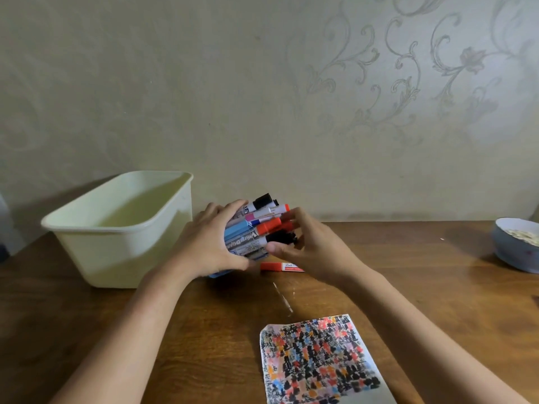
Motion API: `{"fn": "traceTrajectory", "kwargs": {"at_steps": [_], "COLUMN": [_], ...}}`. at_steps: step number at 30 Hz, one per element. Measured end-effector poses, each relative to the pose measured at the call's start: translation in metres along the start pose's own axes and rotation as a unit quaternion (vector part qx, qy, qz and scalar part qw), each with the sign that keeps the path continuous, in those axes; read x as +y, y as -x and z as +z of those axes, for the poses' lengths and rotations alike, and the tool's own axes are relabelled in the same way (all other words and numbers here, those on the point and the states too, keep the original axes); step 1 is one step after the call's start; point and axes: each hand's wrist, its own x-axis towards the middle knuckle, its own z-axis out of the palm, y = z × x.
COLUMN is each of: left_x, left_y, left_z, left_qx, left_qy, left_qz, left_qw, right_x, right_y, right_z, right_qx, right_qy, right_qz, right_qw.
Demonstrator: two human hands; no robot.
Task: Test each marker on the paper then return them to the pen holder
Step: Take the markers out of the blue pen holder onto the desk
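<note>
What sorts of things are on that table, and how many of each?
Cream plastic tub: 1
Bundle of markers in the left hand's grip: 1
Loose red marker: 1
Scribbled paper: 1
Bowl: 1
Total: 5

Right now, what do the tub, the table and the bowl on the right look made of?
Tub: likely plastic, pale cream, smooth with a soft sheen and a moulded rolled rim. Table: wood or wood veneer, brown grain streaks, a slightly glossy finish. Bowl: unclear, perhaps ceramic or plastic; blue-grey, smooth, matte-looking.
</note>
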Motion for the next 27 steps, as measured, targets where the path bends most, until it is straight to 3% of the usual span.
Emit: {"fn": "traceTrajectory", "kwargs": {"at_steps": [3, 6, 9, 18, 22, 27], "left_x": [0.0, 0.001, -0.002, 0.002, 0.005, 0.002], "left_y": [0.0, -0.001, 0.0, -0.002, -0.002, -0.003], "left_z": [0.0, 0.001, 0.0, 0.002, 0.003, 0.004], "left_qx": [-0.001, -0.005, -0.006, -0.003, -0.004, 0.008], "left_qy": [-0.002, -0.002, 0.009, -0.007, -0.022, -0.021], "left_qz": [0.008, 0.012, 0.003, -0.014, -0.008, -0.018], "left_qw": [1.0, 1.0, 1.0, 1.0, 1.0, 1.0], "right_x": [0.0, -0.002, -0.001, -0.002, -0.002, 0.003], "right_y": [0.002, 0.001, -0.001, -0.002, -0.001, 0.001], "right_z": [0.016, 0.011, 0.002, -0.003, 0.007, 0.003], "right_qx": [0.045, 0.069, 0.067, 0.006, 0.036, 0.068], "right_qy": [0.014, -0.049, -0.142, -0.2, -0.212, -0.236], "right_qz": [-0.019, -0.013, 0.02, 0.067, 0.093, 0.065], "right_qw": [0.999, 0.996, 0.987, 0.977, 0.972, 0.967]}}
